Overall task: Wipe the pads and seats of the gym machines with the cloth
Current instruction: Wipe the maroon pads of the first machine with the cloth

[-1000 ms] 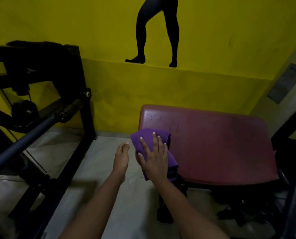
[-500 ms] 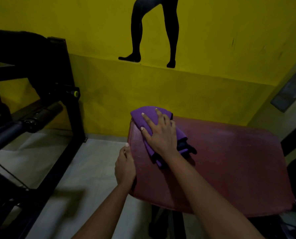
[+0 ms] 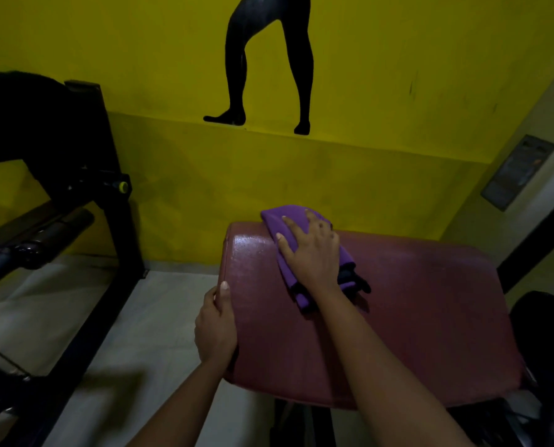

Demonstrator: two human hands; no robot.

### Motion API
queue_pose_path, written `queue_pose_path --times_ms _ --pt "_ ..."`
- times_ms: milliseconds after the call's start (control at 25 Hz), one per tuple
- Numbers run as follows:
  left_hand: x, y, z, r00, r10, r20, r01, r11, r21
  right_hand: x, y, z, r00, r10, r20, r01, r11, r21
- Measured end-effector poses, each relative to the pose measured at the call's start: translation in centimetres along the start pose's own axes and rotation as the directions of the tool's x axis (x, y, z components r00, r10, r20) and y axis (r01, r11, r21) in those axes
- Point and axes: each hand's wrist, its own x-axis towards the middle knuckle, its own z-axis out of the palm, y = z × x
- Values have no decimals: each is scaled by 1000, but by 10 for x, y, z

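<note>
Both hands work the maroon seat pad (image 3: 398,317): my right hand (image 3: 314,256) presses the purple cloth (image 3: 277,221), fingers spread; my left hand (image 3: 216,324) grips the edge.

The right hand (image 3: 314,253) and purple cloth (image 3: 283,250) are occupying the maroon seat pad's (image 3: 414,317) far left corner; the left hand (image 3: 216,327) is blocking its left edge. The pad's middle, right and near parts are lying bare. Bare floor (image 3: 159,317) is separating the pad from the black machine frame (image 3: 114,201) standing left.
</note>
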Motion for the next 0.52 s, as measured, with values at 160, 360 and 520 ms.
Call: queue_pose_path --times_ms 160,360,520 --pt "-3 2 -4 1000 -17 -2 17 1000 18 -82 -34 4 973 211 -92 -217 974 -58" --pt "-4 -3 -2 995 6 97 1 997 -71 -155 -78 5 989 145 -10 -145 985 -90" --pt "-43 -16 -18 980 116 164 -98 989 -113 -184 -40 -5 1000 26 -4 -26 996 -84"
